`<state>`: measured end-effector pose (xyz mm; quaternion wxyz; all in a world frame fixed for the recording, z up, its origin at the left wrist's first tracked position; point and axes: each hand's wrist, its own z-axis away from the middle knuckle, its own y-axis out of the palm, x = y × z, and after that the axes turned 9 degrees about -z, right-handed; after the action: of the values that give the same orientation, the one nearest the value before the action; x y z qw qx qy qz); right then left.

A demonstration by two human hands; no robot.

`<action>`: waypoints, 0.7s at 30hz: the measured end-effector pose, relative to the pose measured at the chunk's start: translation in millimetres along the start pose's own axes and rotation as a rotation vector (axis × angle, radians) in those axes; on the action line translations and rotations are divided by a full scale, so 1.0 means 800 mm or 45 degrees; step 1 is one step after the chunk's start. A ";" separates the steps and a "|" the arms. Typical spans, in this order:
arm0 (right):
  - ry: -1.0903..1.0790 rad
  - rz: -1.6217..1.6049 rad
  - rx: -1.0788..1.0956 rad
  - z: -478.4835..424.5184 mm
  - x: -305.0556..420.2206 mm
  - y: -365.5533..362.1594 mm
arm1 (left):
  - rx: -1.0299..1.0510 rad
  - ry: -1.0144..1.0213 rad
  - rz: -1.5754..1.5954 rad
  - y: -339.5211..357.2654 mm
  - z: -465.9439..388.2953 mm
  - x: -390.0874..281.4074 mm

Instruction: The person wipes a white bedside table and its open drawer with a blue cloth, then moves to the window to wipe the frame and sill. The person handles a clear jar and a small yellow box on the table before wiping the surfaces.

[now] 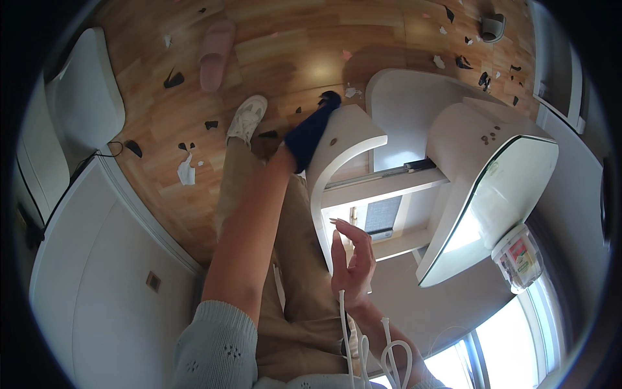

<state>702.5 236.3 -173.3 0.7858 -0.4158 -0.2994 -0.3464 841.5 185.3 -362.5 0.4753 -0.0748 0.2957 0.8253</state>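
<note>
My left hand point(311, 131) reaches away from me, covered by dark blue fabric, which hides its fingers; whether they grip anything cannot be told. It is beside the curved side panel point(347, 129) of a piece of white furniture. My right hand point(354, 257) is raised, thumb and fingers apart, holding nothing, in front of the open frame of that furniture. Inside the frame are a metal drawer rail point(371, 177) and a grey fabric-like panel point(383, 215). A glass top point(505, 204) lies on the furniture, with a clear plastic jar point(520, 260) bearing a label.
Torn white paper point(186, 171) and black scraps point(173, 79) lie scattered over the wood-look floor. A pink slipper point(217, 57) and a grey slipper point(493, 27) are farther off. My shoe point(247, 119) rests near the scraps. A white chair point(87, 92) is at the left; a white panel point(116, 243) stands nearby.
</note>
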 end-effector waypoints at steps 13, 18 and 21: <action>0.034 -0.018 -0.115 0.038 -0.018 -0.019 | -0.266 0.246 0.254 0.085 0.129 0.157; 0.388 -0.070 -0.338 0.087 -0.039 -0.030 | -0.189 0.322 -0.478 0.098 0.130 0.162; 0.507 -0.039 -0.352 0.110 -0.067 -0.033 | -0.124 0.670 -1.375 0.105 0.118 0.133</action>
<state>633.9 316.9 -160.5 0.7597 -0.4382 -0.0946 -0.4711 729.5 285.8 -293.8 0.7341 -0.4378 0.2856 0.4334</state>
